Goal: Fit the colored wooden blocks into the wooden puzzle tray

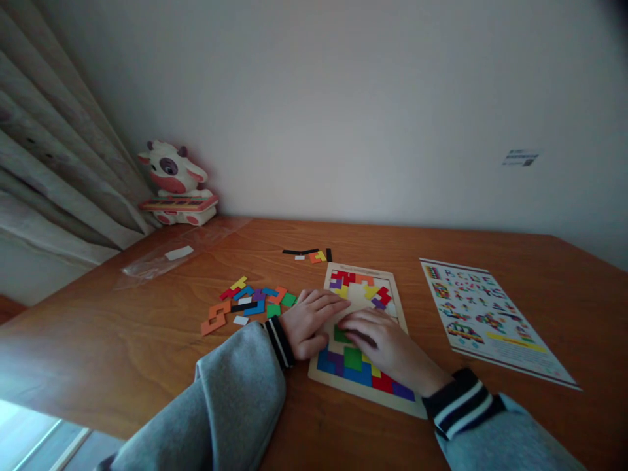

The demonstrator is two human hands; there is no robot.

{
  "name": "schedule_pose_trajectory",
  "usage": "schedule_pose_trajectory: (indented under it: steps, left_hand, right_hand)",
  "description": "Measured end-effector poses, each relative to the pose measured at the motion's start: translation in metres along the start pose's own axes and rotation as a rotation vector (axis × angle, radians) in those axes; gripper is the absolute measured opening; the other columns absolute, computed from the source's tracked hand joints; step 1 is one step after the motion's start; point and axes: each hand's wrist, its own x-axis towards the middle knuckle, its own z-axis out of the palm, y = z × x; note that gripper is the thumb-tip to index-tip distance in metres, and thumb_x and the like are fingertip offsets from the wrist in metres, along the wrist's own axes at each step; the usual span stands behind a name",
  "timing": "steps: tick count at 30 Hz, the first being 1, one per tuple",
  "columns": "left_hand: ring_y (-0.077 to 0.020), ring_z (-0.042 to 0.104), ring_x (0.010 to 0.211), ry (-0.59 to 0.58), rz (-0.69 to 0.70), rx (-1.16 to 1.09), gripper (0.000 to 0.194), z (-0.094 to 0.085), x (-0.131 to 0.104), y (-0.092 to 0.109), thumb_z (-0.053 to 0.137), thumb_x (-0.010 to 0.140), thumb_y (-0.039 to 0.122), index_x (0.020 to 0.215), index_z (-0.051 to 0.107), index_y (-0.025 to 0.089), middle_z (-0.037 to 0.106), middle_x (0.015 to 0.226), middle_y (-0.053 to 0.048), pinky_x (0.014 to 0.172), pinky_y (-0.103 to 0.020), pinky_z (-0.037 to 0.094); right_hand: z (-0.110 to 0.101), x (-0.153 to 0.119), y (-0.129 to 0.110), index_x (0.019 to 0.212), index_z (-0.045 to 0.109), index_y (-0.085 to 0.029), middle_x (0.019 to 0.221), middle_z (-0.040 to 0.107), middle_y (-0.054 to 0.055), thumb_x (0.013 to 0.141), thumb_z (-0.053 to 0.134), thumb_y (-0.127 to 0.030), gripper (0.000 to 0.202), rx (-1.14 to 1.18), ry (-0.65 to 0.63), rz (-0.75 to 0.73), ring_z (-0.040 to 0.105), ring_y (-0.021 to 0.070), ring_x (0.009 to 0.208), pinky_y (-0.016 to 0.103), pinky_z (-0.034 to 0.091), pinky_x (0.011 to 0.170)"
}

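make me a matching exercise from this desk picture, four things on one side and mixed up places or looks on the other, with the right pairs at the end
Things
1. puzzle board
2. cow toy
3. printed sheet
4. plastic bag

Places or looks
A. lying flat on the table, at the right
B. see-through, with a white patch
C. partly filled with coloured pieces
D. near the curtain, with a keyboard in front of it

Right pairs
1-C, 2-D, 3-A, 4-B
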Motion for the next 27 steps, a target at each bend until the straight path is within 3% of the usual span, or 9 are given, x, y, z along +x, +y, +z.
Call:
schedule_pose_trajectory:
  steps: [7,14,27]
  left_hand:
    - [-0.0356,0.037,0.131,-0.023,-0.105,0.033,0.089,0.004,-0.001,0.003,0.052,0.063,0.028,0.148,0.027,0.018,0.041,0.147,-0.013,0.106,-0.052,0.029]
    - [-0.0366,0.041,0.127,-0.005,-0.138,0.053,0.092,0.001,-0.002,0.008,0.055,0.065,0.031,0.149,0.022,0.015,0.043,0.144,-0.016,0.103,-0.054,0.031]
    - [-0.0358,0.042,0.125,-0.002,-0.145,0.055,0.091,0.002,-0.001,0.008,0.056,0.064,0.031,0.148,0.025,0.014,0.045,0.142,-0.017,0.103,-0.052,0.032]
  right_hand:
    - [0.006,0.003,-0.006,0.107,0.069,-0.025,0.1,0.068,0.006,0.088,0.066,-0.03,0.02,-0.098,0.036,0.115,0.062,0.0237,0.095,0.041,0.049,0.085]
    - [0.009,0.005,-0.009,0.087,0.068,-0.025,0.089,0.065,0.003,0.078,0.077,-0.036,0.017,-0.133,0.091,0.217,0.061,0.0244,0.093,0.041,0.044,0.084]
    - [0.019,0.009,-0.014,0.079,0.064,-0.023,0.088,0.064,0.003,0.081,0.073,-0.039,0.019,-0.187,0.114,0.284,0.058,0.0251,0.092,0.042,0.041,0.082]
